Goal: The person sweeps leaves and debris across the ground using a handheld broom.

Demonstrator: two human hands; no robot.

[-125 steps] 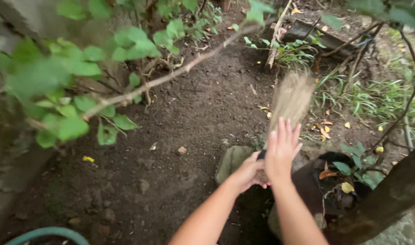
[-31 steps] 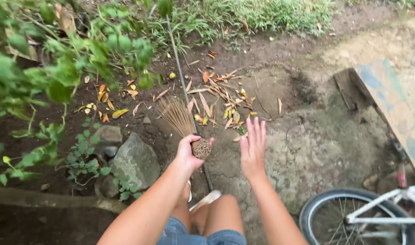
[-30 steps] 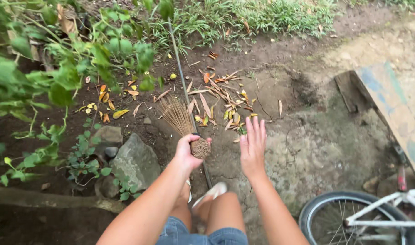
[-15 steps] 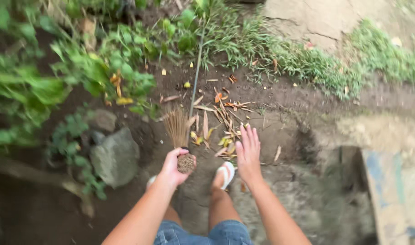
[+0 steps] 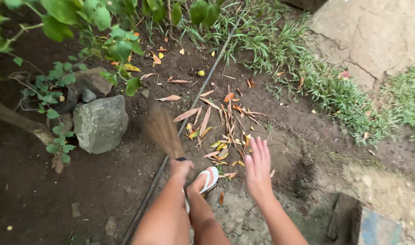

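- Left hand (image 5: 181, 167): fist wrapped round the base of a small stick broom (image 5: 164, 132); bristles blurred, fanned up-left over bare soil.
- Foot in a white sandal (image 5: 206, 179) sits between the two hands.
- Right hand (image 5: 258, 169): flat, fingers straight and close together, holding nothing.
- Pile of dry leaves (image 5: 221, 129) just beyond both hands.
- Grey rock (image 5: 100, 123) left of the broom.
- Thin dark pipe (image 5: 194, 102) runs diagonally towards the grass (image 5: 307, 68).

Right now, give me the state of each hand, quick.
Left hand: closed around the handle of a small stick broom, blurred by motion.
Right hand: open, fingers spread, holding nothing, above the fallen leaves.
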